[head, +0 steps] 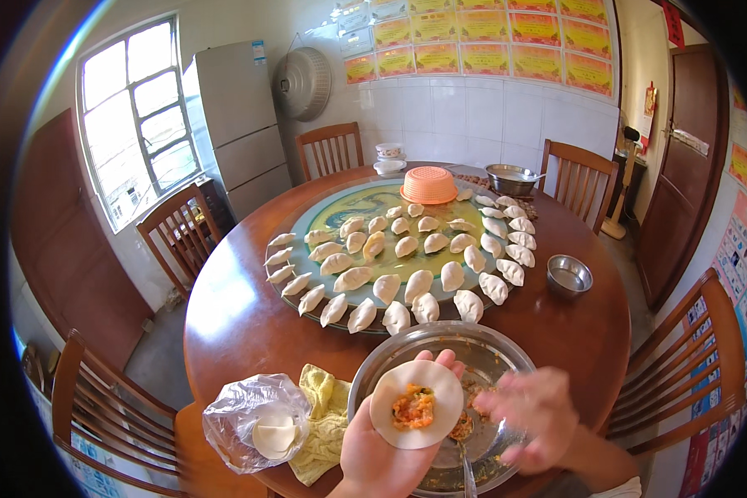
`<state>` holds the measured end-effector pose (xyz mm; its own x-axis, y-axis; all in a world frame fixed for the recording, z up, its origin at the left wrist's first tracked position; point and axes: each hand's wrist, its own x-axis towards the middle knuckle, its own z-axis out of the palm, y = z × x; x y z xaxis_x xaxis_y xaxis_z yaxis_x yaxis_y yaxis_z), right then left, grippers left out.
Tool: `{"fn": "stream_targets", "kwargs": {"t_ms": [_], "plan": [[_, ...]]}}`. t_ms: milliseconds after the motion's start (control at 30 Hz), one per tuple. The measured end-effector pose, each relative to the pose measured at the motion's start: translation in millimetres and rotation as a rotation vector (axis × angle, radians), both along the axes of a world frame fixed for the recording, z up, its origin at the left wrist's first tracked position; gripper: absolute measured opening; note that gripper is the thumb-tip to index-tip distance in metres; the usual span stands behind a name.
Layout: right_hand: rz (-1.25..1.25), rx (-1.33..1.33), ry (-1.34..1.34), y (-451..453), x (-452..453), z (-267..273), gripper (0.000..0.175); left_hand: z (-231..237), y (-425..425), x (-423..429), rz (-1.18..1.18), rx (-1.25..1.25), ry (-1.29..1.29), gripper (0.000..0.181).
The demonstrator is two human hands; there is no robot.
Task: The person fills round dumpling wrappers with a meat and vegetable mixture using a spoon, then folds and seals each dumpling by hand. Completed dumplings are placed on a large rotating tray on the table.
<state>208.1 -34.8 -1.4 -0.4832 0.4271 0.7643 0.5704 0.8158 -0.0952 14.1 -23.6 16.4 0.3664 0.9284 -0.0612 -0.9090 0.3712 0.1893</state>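
Note:
A round dumpling wrapper [443, 398] lies flat on my left hand [373, 457], palm up. Orange filling with green flecks [414, 406] sits in the wrapper's middle. My right hand [538, 414], blurred by motion, is over the right side of a large steel bowl [510, 345]; its fingers are apart and nothing shows in them. Within the bowl, bits of filling cling to the metal, and a spoon [468, 470] rests with filling on its tip. Beyond the bowl, several folded dumplings [418, 285] are set out in curved rows on a round glass turntable [299, 215].
Left of the bowl lie a yellow cloth [317, 448] and a clear plastic bag [230, 404] with wrappers [275, 436]. A small metal bowl [569, 275] stands right. An upturned orange basket [429, 185] and another steel bowl [510, 180] are at the back. Wooden chairs [678, 373] surround the table [243, 324].

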Motion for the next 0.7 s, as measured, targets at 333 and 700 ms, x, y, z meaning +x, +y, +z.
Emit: {"fn": "stream_targets", "kwargs": {"t_ms": [333, 700], "plan": [[-0.125, 0.312, -0.030, 1.1, -26.3, 1.4, 0.033, 14.6, -18.1, -7.3, -0.093, -0.012, -0.222, 0.052], [-0.030, 0.313, -0.067, -4.8, -33.4, 2.8, 0.030, 9.3, -15.6, -12.7, -0.110, 0.072, -0.230, 0.050]]}}
